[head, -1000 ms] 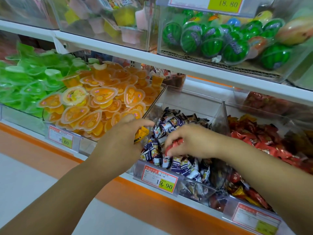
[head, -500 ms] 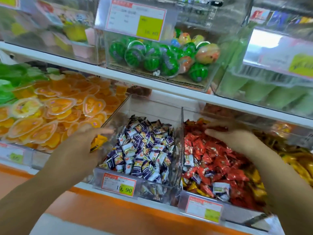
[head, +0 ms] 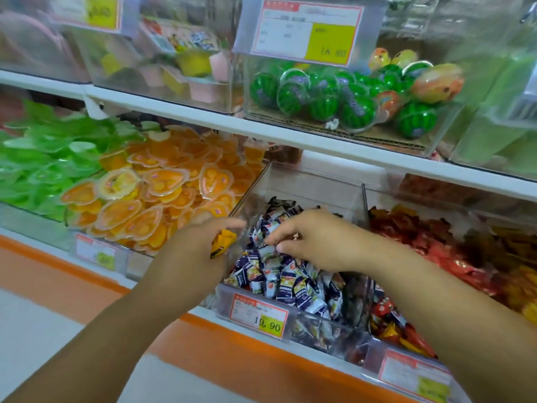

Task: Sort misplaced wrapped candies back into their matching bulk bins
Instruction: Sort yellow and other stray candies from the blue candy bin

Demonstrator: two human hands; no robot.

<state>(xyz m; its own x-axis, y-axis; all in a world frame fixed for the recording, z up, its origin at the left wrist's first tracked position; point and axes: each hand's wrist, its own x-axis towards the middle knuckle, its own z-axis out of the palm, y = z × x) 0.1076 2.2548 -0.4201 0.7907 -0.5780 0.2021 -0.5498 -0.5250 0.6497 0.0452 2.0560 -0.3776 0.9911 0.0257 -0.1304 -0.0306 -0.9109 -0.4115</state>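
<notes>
Mid-sort, I judge: my left hand (head: 191, 253) grips an unbinned yellow candy (head: 222, 242); my right hand (head: 315, 242) curls into the blue candies (head: 290, 289) mid-frame, hold unclear.

Both bare forearms reach forward from the bottom of the view and draw together toward the middle. The left forearm (head: 101, 330) rises from the lower left corner with a straight wrist. The left hand (head: 194, 254) shows its back, fingers curled inward, and grips a small yellow wrapped candy (head: 222, 241) that pokes out on its right side. The right forearm (head: 436, 301) enters from the right edge and slants up to the left. The right hand (head: 316, 242) is palm down, knuckles up, its fingers (head: 282, 231) curled downward with tips bunched together; whether they pinch anything cannot be told. The hands are near each other but apart.
</notes>
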